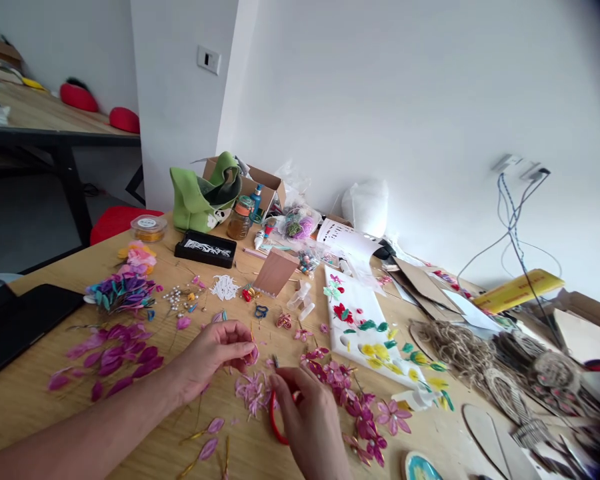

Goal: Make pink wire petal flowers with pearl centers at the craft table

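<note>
Right now your left hand [215, 353] pinches a pink petal [253, 355] above the table [40, 393] while your right hand [307, 417] grips red-handled scissors [276, 417], so you seem mid-trim; next, line the blades up carefully.

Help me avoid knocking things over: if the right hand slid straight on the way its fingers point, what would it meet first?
Probably the pink flower piece pinched in the left hand; the right hand points up-left toward it, though depth is hard to judge.
</note>
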Tool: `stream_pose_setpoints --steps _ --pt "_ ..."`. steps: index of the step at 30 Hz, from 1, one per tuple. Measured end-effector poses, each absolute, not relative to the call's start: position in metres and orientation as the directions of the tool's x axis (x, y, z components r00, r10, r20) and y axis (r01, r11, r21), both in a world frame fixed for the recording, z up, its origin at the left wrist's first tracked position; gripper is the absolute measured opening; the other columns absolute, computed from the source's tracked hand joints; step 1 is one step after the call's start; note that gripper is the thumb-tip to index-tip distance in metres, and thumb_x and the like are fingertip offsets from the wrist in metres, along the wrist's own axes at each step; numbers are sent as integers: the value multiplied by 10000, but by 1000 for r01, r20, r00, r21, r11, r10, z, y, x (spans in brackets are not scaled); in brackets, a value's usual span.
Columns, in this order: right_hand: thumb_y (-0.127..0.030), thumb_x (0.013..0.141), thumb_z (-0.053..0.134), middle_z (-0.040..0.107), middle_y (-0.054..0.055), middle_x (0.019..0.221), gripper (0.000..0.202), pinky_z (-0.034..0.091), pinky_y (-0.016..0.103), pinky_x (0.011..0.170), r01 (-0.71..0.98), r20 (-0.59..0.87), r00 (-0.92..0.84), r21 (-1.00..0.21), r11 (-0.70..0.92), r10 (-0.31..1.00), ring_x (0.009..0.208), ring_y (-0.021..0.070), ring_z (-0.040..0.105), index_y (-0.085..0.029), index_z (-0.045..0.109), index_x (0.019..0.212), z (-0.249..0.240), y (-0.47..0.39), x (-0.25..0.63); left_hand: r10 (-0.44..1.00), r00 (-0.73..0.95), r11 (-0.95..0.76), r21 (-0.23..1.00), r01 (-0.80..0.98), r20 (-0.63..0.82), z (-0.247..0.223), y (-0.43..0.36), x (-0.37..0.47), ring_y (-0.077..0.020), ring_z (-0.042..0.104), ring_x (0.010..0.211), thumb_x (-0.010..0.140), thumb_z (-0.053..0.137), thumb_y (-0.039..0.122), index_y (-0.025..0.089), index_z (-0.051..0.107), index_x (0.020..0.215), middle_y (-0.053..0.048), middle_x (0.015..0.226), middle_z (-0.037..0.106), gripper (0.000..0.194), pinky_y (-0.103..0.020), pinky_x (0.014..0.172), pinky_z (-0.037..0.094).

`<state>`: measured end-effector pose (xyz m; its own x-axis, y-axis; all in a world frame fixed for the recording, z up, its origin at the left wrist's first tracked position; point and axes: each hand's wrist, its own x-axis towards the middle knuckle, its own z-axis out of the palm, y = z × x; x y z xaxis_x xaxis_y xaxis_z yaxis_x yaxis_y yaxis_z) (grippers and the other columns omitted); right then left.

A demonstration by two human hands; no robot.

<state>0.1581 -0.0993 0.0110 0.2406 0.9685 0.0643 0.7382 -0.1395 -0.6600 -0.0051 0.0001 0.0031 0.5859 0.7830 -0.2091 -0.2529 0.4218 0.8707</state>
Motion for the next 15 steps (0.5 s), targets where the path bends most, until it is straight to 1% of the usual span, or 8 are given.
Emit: stream_pose_setpoints --steps 1,3,5,6,9,11,13,15 --pt "-422 864 542 697 88 758 295 427 284 597 644 38 246 -753 -134 969 651 209 617 -180 712 868 13 -96 151 768 606 441 858 -263 -209 3 -1 -5 -135 580 668 670 777 284 132 623 713 -25 706 657 220 -255 627 462" --pt "-436 830 590 696 74 736 308 431 268 575 450 -18 231 -884 -124 973 652 202 618 -159 699 908 13 -90 139 743 638 472 834 -287 -201 4 -4 -4 -138 570 691 665 781 267 130 627 698 -23 721 642 208 -254 638 455" --pt "-427 820 605 692 61 724 294 433 255 571 286 -35 211 -953 -96 977 658 191 616 -152 691 878 11 -85 131 727 658 494 816 -300 -198 4 -7 -4 -131 558 686 657 788 254 127 634 688 -17 722 626 201 -247 633 439" --pt "-425 822 603 686 54 707 284 429 249 566 235 -30 209 -969 -80 978 646 181 607 -154 686 837 10 -84 129 720 663 507 808 -300 -206 4 -8 -3 -128 552 679 649 794 250 126 638 686 -14 717 620 202 -245 630 432" --pt "-427 824 596 650 33 637 301 393 234 535 213 -4 228 -976 -54 974 579 145 548 -154 657 712 10 -82 129 699 672 550 784 -289 -242 4 -11 -3 -121 538 649 616 818 257 125 643 680 -6 686 604 229 -247 627 423" --pt "-441 806 606 612 16 580 320 359 225 503 220 -27 222 -972 -77 975 527 123 499 -149 634 676 14 -80 133 697 673 553 783 -285 -247 3 -11 -4 -124 540 656 610 823 266 125 646 692 -9 699 606 240 -252 632 427" --pt "-449 779 619 564 -7 529 327 327 218 482 211 -71 203 -971 -115 977 487 105 454 -150 603 647 20 -78 138 714 665 516 807 -286 -221 2 -8 -5 -141 559 708 629 813 271 137 667 792 -21 770 622 257 -258 642 437" --pt "-427 757 623 522 -28 493 312 302 213 474 201 -114 169 -968 -148 979 462 90 417 -155 568 615 27 -75 143 744 649 427 861 -275 -162 1 -3 -7 -161 574 769 663 791 276 165 668 948 -30 848 628 330 -270 667 453"
